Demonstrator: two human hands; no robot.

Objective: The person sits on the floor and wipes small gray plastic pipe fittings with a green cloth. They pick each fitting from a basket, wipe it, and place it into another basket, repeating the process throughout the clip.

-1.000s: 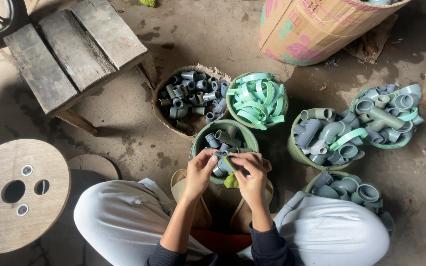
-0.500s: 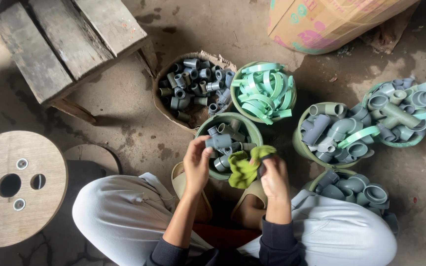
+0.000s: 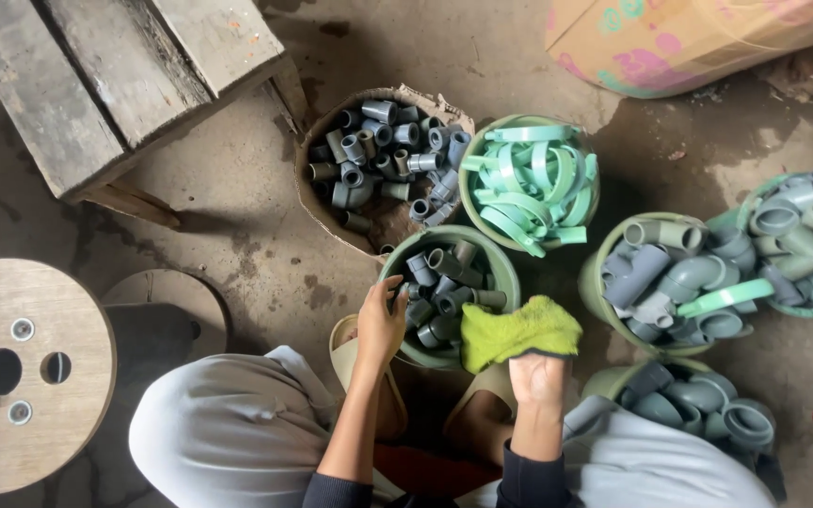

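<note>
Compared with half a second earlier, the yellow-green fleecy cloth has been drawn out flatter and moved rightward off the middle of the bowl, while the left hand has slid down to the bowl's near-left edge. The right hand is closed in a pinch on the cloth's lower edge, fingers folded under the fabric. The left hand is loosely curled, its fingertips among the short grey plastic pipe fittings in the round pale-green bowl; whether it has actually gripped one cannot be told.

The cloth drapes over the bowl's right rim, directly in front of the seated person's knees. It appears soft, light and limp, so it would sag from any single pinch point; a gathered handful should control it better. The fittings look rigid, smooth and small, best taken across the barrel.

Around the bowl: a brown basket of darker grey fittings, a bowl of mint-green plastic strips, three containers of larger grey elbows, a weathered wooden bench and a round wooden spool.
</note>
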